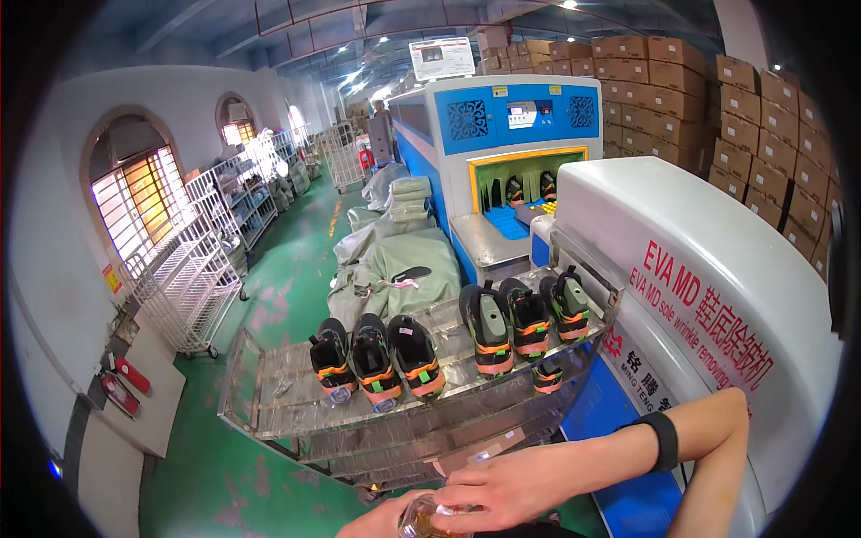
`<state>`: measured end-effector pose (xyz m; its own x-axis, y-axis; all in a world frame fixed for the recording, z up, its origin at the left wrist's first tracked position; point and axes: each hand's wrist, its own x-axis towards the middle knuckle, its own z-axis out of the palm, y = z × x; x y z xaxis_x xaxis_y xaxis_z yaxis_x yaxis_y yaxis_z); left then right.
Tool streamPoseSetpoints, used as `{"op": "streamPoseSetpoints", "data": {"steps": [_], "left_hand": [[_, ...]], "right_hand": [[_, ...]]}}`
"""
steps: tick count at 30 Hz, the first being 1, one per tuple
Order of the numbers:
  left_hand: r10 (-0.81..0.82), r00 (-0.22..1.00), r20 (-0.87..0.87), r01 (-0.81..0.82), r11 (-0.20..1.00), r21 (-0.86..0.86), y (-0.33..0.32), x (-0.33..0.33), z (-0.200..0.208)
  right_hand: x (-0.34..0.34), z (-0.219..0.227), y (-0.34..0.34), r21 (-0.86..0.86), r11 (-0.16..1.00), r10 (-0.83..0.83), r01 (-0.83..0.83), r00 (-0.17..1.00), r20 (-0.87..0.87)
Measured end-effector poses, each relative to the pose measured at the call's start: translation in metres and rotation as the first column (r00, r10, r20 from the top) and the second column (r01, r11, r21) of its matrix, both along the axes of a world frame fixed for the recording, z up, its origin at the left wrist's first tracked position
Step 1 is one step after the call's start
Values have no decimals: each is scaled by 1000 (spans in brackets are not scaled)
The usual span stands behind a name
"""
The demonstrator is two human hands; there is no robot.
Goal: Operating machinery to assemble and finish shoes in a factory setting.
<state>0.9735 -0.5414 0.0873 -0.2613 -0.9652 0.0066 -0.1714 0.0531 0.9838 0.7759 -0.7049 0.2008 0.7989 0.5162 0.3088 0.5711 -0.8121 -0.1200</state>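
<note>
At the bottom edge my left hand (381,522) grips a small clear bottle (429,520) with amber contents; only part of it shows. My right hand (511,489), with a black band on its wrist, reaches in from the right and its fingers close over the bottle's top. Just beyond the hands stands a tiered metal rack (269,386). On its top shelf three black sneakers with orange and green soles (375,360) sit at the left and three more (529,318) at the right. One more sneaker (547,373) lies on a lower shelf.
A white rounded machine (682,269) with red lettering fills the right. Behind it is a blue tunnel machine (511,121) with a conveyor. Stacked cardboard boxes (717,117) rise at the back right. Green sacks (404,260) and white wire racks (193,269) stand on the green floor to the left.
</note>
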Motion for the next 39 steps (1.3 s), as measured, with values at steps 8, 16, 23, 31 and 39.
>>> {"op": "streamPoseSetpoints", "data": {"steps": [8,16,23,31,39], "left_hand": [[295,955,-23,-294,939,-176,-3,-2,12],[534,841,88,-231,501,-834,-5,36,69],[536,815,220,7,369,-929,-7,36,121],[616,747,249,94,272,-958,-5,43,131],[770,602,209,162,138,-977,4,49,148]], "right_hand": [[-23,-20,-20,388,899,-302,202,928,218],[-37,-111,34,653,332,-748,681,612,-258],[-41,-108,40,593,282,-754,754,556,-350],[-39,-114,41,557,334,-720,760,587,-369],[-25,-93,42,508,344,-625,789,597,-503]]}}
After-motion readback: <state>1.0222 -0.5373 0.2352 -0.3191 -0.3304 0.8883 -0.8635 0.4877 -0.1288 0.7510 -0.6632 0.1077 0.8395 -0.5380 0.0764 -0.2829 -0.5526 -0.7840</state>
